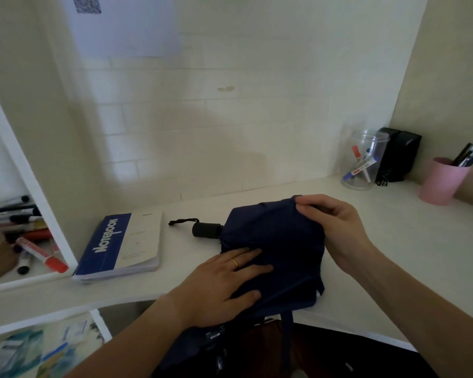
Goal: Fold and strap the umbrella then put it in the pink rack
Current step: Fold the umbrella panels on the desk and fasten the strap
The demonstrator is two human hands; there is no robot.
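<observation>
White desk (380,241) in a pale tiled alcove, navy umbrella (273,241) lying between both hands, left hand (224,282) spread flat on its canopy, right hand (331,225) pinching the fabric's far edge, "NOTEBOOK" book (120,244) left of the left hand, pink rack (443,181) beyond the right hand.

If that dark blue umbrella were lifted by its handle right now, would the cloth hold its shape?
Probably not. The umbrella cloth lies loose and creased, some drooping over the desk edge, so it would likely flop. The black handle looks rigid and round, so it might roll.
</observation>
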